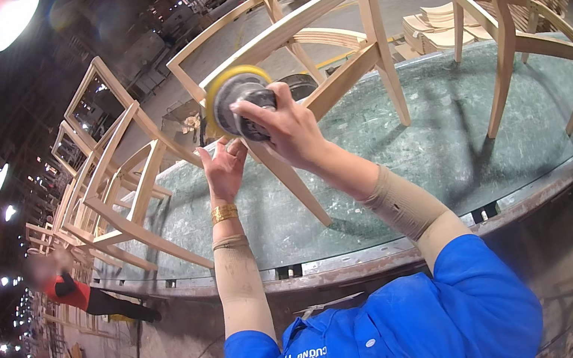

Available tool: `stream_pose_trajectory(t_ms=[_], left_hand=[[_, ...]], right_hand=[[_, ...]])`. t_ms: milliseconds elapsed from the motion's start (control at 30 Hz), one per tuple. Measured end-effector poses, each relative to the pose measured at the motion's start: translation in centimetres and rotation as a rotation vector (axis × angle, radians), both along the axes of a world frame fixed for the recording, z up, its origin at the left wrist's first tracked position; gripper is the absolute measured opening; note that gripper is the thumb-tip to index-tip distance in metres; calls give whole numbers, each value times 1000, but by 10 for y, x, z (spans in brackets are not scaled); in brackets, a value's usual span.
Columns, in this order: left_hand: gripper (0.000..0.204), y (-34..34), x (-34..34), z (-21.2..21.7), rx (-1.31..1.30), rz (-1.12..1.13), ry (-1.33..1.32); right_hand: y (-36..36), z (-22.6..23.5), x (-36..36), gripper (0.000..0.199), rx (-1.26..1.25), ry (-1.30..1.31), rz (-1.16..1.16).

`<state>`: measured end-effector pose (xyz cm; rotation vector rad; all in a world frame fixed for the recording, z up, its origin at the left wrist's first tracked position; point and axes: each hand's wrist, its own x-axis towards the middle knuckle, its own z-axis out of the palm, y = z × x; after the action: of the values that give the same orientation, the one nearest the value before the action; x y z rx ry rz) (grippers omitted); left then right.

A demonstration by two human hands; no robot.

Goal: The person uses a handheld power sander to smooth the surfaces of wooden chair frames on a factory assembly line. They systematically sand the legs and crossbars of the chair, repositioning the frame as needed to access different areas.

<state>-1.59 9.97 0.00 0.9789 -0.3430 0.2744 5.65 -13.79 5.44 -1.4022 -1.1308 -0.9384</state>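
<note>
My right hand (287,126) is wrapped round a round orbital sander (256,112) with a dark body and a yellow-edged pad. The sander is tilted at the front corner of a bare wooden armchair frame (353,80), by its arm and front leg. Whether the pad touches the wood, I cannot tell. My left hand (226,170) is just below the sander, palm up, thumb and fingers apart, beside the top of that front leg. No object shows in it. The chair frame stands on a worn green tabletop (403,152).
More wooden chair frames stand to the left (127,198) and right (504,29). Curved wooden pieces (442,24) are stacked beyond the table. A person in a red top (72,291) is at the far left. The table's metal front edge (361,261) runs before me.
</note>
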Motion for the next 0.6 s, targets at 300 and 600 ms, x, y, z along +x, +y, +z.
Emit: stream_pose_trajectory(t_ms=[300,600], left_hand=[[67,-30,-6,89,470,757,-51],[47,-87,30,140,1349,1329,2]], right_hand=[[-76,-78,10,75,-155,472,-35],[-97,-104,9,86,-63,588,-16]])
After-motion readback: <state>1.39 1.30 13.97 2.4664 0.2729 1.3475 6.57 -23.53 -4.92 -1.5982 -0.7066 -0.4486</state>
